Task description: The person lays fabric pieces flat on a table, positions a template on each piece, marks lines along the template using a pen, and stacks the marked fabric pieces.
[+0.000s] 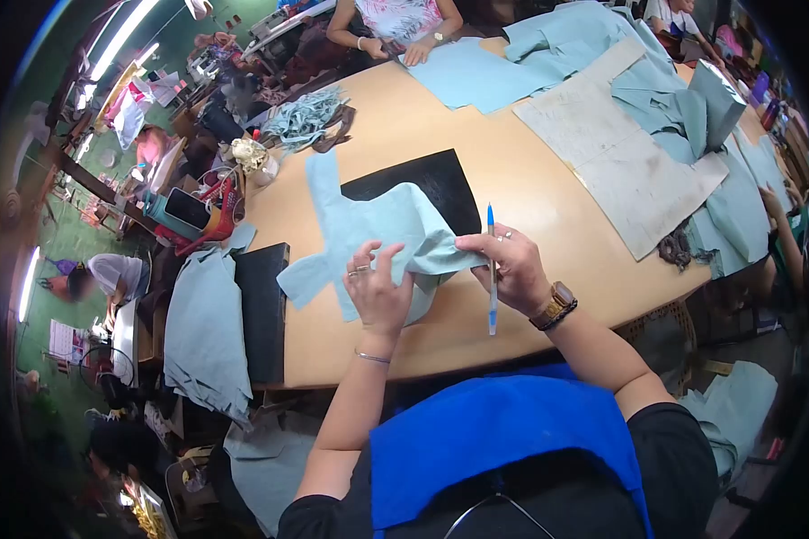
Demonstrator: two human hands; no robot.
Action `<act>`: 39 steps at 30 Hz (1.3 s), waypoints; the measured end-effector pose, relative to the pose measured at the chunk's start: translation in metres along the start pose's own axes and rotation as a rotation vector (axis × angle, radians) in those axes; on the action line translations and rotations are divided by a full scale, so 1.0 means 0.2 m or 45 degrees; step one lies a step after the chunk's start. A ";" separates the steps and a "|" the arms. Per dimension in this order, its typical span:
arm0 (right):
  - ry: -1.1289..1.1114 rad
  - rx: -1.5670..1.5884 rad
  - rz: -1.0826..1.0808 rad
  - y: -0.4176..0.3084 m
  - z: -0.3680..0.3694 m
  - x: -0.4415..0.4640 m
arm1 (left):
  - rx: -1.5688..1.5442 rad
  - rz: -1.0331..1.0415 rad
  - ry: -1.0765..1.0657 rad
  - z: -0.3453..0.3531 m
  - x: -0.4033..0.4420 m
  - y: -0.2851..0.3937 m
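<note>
A light blue-green cut fabric piece [377, 223] with projecting tabs lies partly on the table, its right corner lifted and folded. My right hand [517, 269] pinches that corner between thumb and fingers. A blue-capped ballpoint pen [493, 301] is held upright in the same hand. My left hand [377, 289] rests over the fabric's lower part, its fingers bent and spread apart. Beneath the fabric, a black flat sheet [449, 184] shows at the upper right.
On the left, a black board [262, 314] lies beside stacked fabric pieces [208, 323]. A worn pale board [616, 144] and more fabric [737, 216] occupy the right. Fabric strips [304, 119] lie at the back. Across the table [404, 350], another person's hands [413, 52] touch cloth.
</note>
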State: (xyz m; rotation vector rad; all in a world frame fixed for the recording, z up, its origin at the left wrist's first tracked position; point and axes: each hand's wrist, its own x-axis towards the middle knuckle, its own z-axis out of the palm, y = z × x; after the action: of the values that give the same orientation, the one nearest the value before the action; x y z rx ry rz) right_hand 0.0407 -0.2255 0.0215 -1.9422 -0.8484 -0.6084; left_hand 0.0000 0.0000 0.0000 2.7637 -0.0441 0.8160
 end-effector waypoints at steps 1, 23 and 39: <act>0.020 0.019 -0.021 -0.02 -0.02 0.01 | -0.027 -0.039 -0.032 0.02 -0.02 -0.04; 0.254 -0.106 0.055 0.07 -0.33 0.13 | -0.745 -0.184 -0.008 0.17 -0.17 -0.12; 0.185 -0.220 0.068 -0.15 -0.73 0.21 | -0.370 0.322 0.302 -0.24 -0.04 -0.09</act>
State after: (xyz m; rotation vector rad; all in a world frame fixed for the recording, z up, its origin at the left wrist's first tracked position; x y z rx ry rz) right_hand 0.0339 -0.3293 0.1362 -2.0401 -0.6700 -0.8026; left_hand -0.0307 0.0289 0.0302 2.4024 -0.4381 1.0994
